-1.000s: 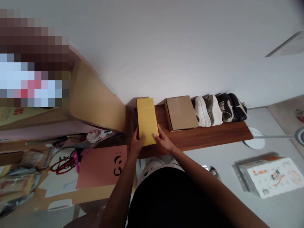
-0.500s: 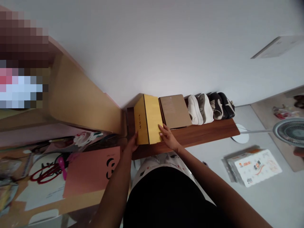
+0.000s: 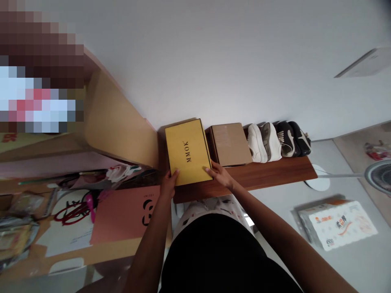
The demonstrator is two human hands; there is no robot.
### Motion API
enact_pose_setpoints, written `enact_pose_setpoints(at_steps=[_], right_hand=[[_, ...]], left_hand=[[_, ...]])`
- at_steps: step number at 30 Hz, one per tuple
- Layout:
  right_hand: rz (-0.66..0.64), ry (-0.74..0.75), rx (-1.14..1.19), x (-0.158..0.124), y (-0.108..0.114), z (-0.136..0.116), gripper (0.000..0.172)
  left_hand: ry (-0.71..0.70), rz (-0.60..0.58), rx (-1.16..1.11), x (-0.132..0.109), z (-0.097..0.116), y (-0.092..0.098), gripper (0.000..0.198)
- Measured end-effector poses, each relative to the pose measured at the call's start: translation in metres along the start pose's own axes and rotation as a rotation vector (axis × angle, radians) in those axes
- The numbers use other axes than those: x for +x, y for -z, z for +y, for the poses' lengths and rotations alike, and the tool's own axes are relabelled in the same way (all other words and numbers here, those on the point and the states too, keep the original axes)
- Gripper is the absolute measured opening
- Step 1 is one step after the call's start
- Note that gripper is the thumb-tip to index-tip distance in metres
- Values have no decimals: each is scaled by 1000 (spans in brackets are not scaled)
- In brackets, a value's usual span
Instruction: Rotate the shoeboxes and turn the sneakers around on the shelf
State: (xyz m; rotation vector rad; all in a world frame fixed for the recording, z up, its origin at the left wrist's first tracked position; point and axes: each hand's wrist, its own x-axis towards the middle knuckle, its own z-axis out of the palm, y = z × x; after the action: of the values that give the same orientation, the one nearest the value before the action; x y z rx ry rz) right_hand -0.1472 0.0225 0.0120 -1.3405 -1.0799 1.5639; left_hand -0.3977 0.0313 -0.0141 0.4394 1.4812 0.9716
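Note:
A yellow cardboard box (image 3: pixel 183 150) with dark edges and "MMOK" printed on its lid is at the left end of the brown wooden shelf (image 3: pixel 259 175). My left hand (image 3: pixel 169 183) grips its near left corner, thumb on the lid. On the near right corner my right hand (image 3: pixel 220 173) is closed the same way, thumb on top and fingers along the side. Just right of it stands a plain brown cardboard box (image 3: pixel 230 144). Whether the yellow box rests fully on the shelf is hard to see.
White shoes (image 3: pixel 256 142) and black shoes (image 3: pixel 288 140) stand in a row on the shelf, against the wall. A wrapped white pack (image 3: pixel 342 224) and a fan (image 3: pixel 380 175) are on the right. On the left are a pink panda-print sheet (image 3: pixel 125 213) and red cords (image 3: pixel 71 213).
The yellow box has turned from showing its side and an edge to lying with its printed lid facing up. My right hand has moved from its top to its right corner.

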Motion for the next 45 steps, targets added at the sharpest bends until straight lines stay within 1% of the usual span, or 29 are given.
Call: enact_pose_setpoints(at_steps=[2,3,6,8,10,15,19,23,27,30,32,34,36,37,39,40,42,45], right_hand=[[-68,3,44,4,-3,2,70],[-78,2,44,7,-4,5,70],[-23,-24,28,14,-3,17,72],[23,-41,7,20,-1,25,74],[55,-53,-19,27,1,32,74],[99,-66,-109,38,2,46,63],[114,-74,-169,45,2,56,55],[105,-99,-219,50,2,61,51],[147,-117,-254,52,-2,63,58],[217,-177,-277,51,-10,63,65],[267,-202,-304,47,-14,62,70],[304,-177,-321,41,-14,60,75],[317,-111,-298,33,-5,56,77],[320,-76,-274,28,3,53,76],[346,-27,-227,19,26,47,73],[370,-14,-212,15,41,43,71],[430,5,-203,8,73,37,68],[505,10,-240,3,123,29,64]], left_hand=[[-46,16,19,0,6,-2,55],[-61,26,32,1,8,-3,56],[-70,71,89,4,9,-8,57],[-71,93,116,7,6,-11,55],[-77,91,116,10,0,-14,53],[-76,63,104,22,-10,-16,53],[-64,74,126,30,-10,-15,55],[-53,77,119,34,-11,-14,49],[-41,73,115,36,-13,-13,50],[-44,89,186,39,-11,-12,48],[-85,113,260,41,-8,-11,47],[-158,164,333,40,-2,-11,49],[-244,233,383,37,4,-14,58],[-283,258,393,35,7,-17,63],[-342,251,378,28,12,-28,68],[-362,218,359,23,14,-36,68],[-373,129,310,15,15,-59,64],[-323,-9,238,5,11,-106,59]])
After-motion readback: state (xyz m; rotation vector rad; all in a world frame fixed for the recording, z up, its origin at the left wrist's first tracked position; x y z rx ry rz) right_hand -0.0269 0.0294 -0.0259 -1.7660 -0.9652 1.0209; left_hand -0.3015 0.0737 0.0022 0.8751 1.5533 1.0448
